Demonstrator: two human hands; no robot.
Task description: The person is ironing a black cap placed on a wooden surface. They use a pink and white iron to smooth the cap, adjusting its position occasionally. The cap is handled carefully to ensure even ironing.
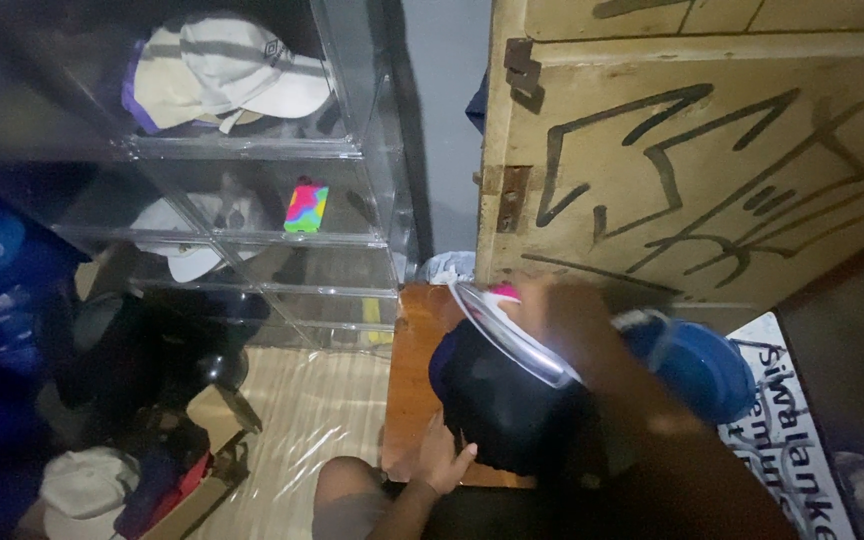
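Observation:
A dark rounded bundle (497, 400), perhaps a cap or bag, sits on a small brown wooden table (410, 370). My left hand (442, 455) grips the bundle's lower left edge. My right hand (552, 305) is blurred and reaches over the bundle's top. It seems to hold a clear oval lid (512, 340) that lies tilted across the bundle. A small pink thing (505, 292) shows at the lid's upper end. A blue round container (702, 370) lies just right of my right forearm.
Clear stacked boxes (352, 150) at the left hold white caps (237, 70) and a rainbow-coloured block (306, 207). A scuffed cream wooden door (702, 150) with black painted lines stands behind. A white sign (787, 400) lies at the right, with clutter and a cardboard box (202, 480) on the floor at the left.

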